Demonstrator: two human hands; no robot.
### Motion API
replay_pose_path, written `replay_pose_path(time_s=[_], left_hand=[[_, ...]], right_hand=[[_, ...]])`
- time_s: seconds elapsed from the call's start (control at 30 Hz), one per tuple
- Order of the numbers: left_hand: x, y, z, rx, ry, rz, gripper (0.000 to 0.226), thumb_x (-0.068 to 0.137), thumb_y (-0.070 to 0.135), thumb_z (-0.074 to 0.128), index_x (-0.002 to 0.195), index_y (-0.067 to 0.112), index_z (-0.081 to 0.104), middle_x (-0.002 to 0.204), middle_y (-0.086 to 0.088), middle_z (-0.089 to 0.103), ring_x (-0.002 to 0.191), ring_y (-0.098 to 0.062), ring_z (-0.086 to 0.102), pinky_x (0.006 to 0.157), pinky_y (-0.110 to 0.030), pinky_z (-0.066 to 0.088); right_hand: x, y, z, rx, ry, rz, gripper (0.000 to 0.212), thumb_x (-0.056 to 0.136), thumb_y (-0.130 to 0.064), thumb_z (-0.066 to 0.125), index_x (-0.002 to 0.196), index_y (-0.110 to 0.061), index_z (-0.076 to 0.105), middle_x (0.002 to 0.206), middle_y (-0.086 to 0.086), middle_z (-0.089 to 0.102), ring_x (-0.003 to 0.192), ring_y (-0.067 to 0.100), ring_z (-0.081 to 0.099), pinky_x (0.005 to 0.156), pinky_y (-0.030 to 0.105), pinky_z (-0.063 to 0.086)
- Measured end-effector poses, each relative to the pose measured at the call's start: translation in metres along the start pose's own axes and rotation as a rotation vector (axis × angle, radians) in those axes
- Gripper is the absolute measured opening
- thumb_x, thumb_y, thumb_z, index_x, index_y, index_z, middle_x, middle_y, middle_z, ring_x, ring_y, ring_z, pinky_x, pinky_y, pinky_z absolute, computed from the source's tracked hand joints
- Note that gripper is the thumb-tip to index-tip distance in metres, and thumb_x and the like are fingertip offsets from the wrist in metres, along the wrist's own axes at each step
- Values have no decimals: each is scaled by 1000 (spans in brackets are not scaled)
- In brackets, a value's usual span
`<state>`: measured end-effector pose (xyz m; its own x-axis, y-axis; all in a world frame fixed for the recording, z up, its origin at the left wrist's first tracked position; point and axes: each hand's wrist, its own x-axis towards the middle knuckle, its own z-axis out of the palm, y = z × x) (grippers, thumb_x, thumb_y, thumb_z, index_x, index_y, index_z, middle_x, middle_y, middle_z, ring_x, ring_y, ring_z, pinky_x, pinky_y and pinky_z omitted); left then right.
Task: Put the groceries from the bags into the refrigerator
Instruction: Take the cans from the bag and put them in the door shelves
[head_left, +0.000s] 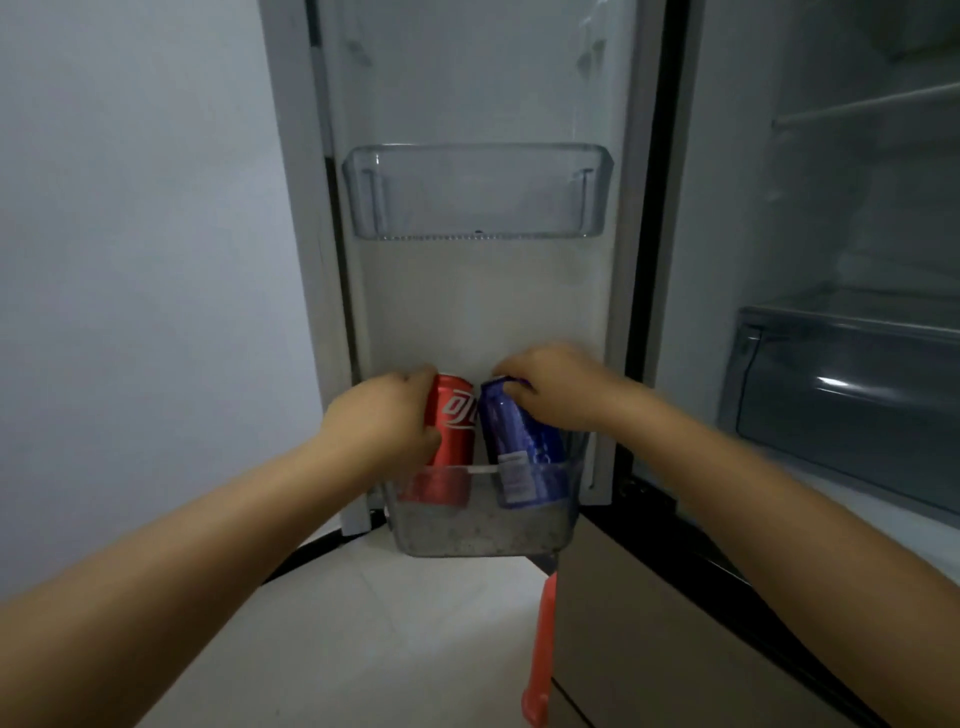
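Observation:
The refrigerator door (467, 312) stands open in front of me. A red cola can (454, 431) and a blue can (522, 441) stand side by side with their lower ends inside the clear lower door bin (483, 530). My left hand (382, 421) grips the red can from its left side. My right hand (550, 384) is wrapped over the top of the blue can. The blue can leans slightly to the left at its top. No grocery bags are in sight.
A second clear door bin (478, 192) hangs higher up with nothing in it. To the right lies the fridge interior with a wire shelf (872, 104) and a clear drawer (852, 395). A red-orange object (543, 649) hangs below the lower bin. A pale wall is at left.

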<state>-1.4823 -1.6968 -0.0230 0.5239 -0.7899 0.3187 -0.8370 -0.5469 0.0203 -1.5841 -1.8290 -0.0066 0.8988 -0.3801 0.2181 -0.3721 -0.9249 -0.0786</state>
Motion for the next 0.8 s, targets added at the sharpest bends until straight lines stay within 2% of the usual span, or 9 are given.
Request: replay_pose_path(time_s=[0.1,0.27,0.33,0.43,0.5,0.53,0.63,0.73,0.8], left_hand=[[-10,0,1,37,45,-40,36,89,26,46,123,14,50,121,-11,58,110,-31,56,85,-35,47],[-28,-14,-12,108,144,-73,30,92,27,43,113,14,59,117,-10,59,109,-31,57,83,-33,47],[-37,-29,-17,107,193,-91,29,92,28,43,109,15,62,112,-10,63,104,-31,58,81,-34,48],[-53,-66,-19,52,173,-176,29,94,28,44,111,15,63,111,-9,65,102,-29,59,78,-31,47],[-67,-100,-12,55,119,-238,30,94,27,43,113,13,61,114,-9,63,105,-28,58,73,-29,42],[-75,-119,-9,68,91,-271,30,94,26,43,114,13,61,115,-9,62,105,-29,58,71,-28,39],[-107,-181,0,104,13,-358,31,93,23,43,115,9,61,116,-10,61,105,-29,58,69,-27,36],[-152,-255,3,116,-39,-446,31,93,21,44,116,8,61,116,-10,62,104,-30,59,68,-27,37],[-186,-307,4,109,-60,-505,30,93,20,44,115,8,61,116,-10,62,104,-30,59,69,-28,38]], right_hand=[[1,0,20,11,137,-38,35,97,-11,34,127,-1,50,123,22,56,111,33,53,91,37,46],[0,-9,27,88,208,-45,40,94,-15,42,132,-3,45,130,20,51,122,33,45,101,38,40],[-1,-19,26,102,266,-65,38,91,-17,47,126,-3,52,126,20,54,120,34,47,99,39,41],[-5,-58,27,21,434,-181,31,84,-17,43,92,0,67,95,20,66,89,37,61,76,39,49],[-5,-94,34,-36,504,-259,34,74,-19,38,69,-1,67,71,16,67,65,35,62,62,35,48],[-4,-115,38,-52,503,-287,32,72,-18,40,66,-1,66,68,15,67,61,34,62,60,34,49],[10,-184,56,-47,450,-345,23,73,-13,50,77,1,68,78,17,70,71,36,63,67,38,50],[30,-268,80,16,409,-412,28,86,-13,48,105,0,65,108,17,66,98,37,58,84,41,45],[43,-331,100,81,337,-455,32,90,-17,47,117,-5,60,120,13,62,109,34,55,92,39,43]])
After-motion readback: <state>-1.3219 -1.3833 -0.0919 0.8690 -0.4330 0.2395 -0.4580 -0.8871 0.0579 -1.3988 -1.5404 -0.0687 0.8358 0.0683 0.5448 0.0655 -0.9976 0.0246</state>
